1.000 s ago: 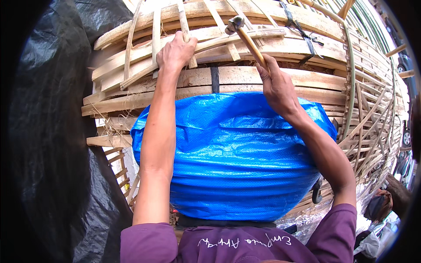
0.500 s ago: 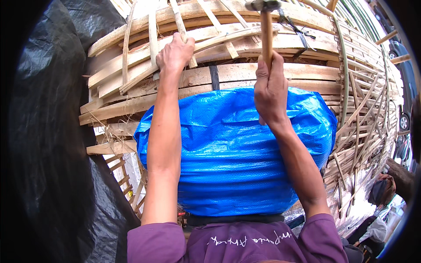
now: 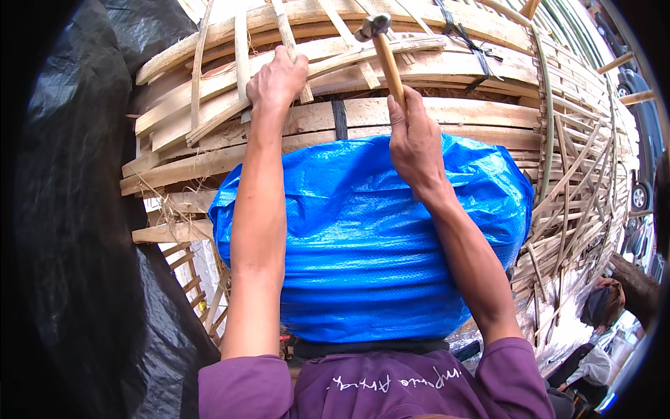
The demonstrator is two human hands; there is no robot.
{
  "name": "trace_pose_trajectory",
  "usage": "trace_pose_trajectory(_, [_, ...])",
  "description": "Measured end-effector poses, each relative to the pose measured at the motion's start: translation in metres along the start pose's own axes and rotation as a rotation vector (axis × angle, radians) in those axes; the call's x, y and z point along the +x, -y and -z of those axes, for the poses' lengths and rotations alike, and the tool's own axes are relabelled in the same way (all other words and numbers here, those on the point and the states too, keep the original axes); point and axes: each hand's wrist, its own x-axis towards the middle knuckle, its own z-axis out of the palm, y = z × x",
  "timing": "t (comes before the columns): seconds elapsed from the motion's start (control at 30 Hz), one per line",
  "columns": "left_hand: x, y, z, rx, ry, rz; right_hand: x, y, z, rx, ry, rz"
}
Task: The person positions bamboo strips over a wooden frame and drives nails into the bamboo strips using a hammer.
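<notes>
Up ahead of me, the fingers of my right hand [image 3: 417,140] wrap one hammer [image 3: 389,68] by its wooden handle, while those of my left hand [image 3: 273,82] bunch narrowly at one slat [image 3: 284,24] of at least five, their grip hidden. Between both hands lies open plank [image 3: 373,115], crossed by one black band [image 3: 339,119]. Nearer, one blue tarp [image 3: 363,237] bulges, and one black sheet [image 3: 77,209] bounds my left.

Looks like open-air wood workshop: shown by stacked planks [image 3: 453,112], thin wood strips [image 3: 567,178], long green poles [image 3: 572,36], hammer [image 3: 387,61], black plastic sheet [image 3: 77,195] along left side, car [image 3: 649,119] near far right edge.
</notes>
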Motion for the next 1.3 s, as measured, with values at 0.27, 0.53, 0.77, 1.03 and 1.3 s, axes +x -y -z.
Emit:
trace_pose_trajectory(0.27, [-0.003,-0.003,0.001,0.024,-0.003,-0.017,0.002,0.0,0.008,-0.187,0.108,-0.015])
trace_pose_trajectory(0.53, [-0.004,-0.007,0.001,0.02,0.014,0.013,-0.004,0.008,0.012,0.026,-0.035,0.026])
trace_pose_trajectory(0.77, [-0.001,0.0,-0.001,0.003,-0.011,0.014,0.0,0.019,0.018,0.045,-0.073,0.062])
trace_pose_trajectory(1.03, [-0.006,0.0,-0.004,-0.006,-0.01,-0.015,0.002,-0.003,0.002,-0.107,0.065,0.048])
trace_pose_trajectory(1.3, [-0.005,-0.005,0.0,-0.003,-0.004,0.018,-0.005,-0.003,0.009,-0.082,-0.02,0.036])
